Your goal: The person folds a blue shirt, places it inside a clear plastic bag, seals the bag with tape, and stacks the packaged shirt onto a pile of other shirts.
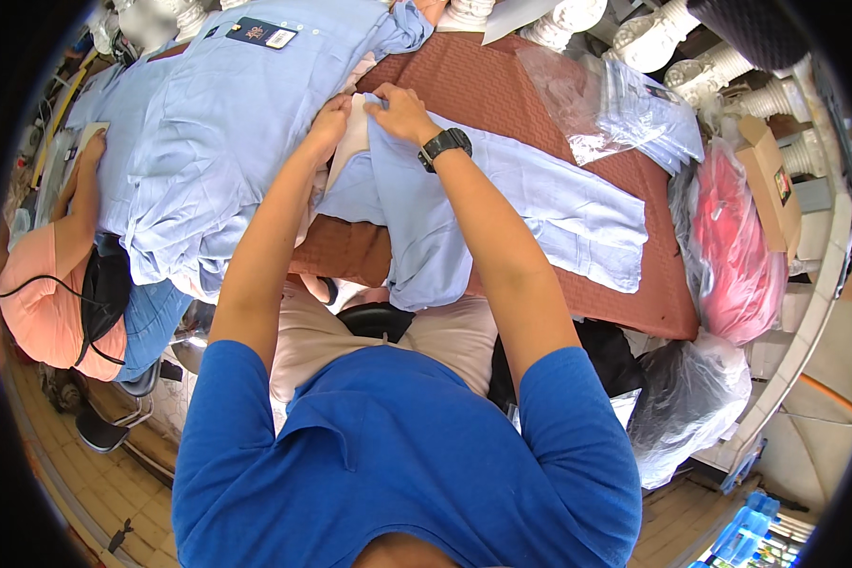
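A light blue long-sleeved shirt [502, 180] lies in front of me, partly folded, one sleeve stretched to the right and another part hanging over the near table edge. Along its left side shows a cream card-like sheet [352, 137]. My left hand [328, 125] is closed at the left edge of this sheet, its fingertips partly hidden. Just right of it, my right hand [402, 115], below a black wristwatch [444, 147], pinches the shirt fabric beside the sheet. Both hands are close together near the shirt's upper end.
A pile of light blue shirts [227, 123] with a dark tag [263, 33] covers the table's left. A brown cloth [483, 71] covers the table. Bagged shirts [648, 114], a red bundle in plastic [734, 237] and a cardboard box [767, 185] are right. A co-worker [62, 284] sits left.
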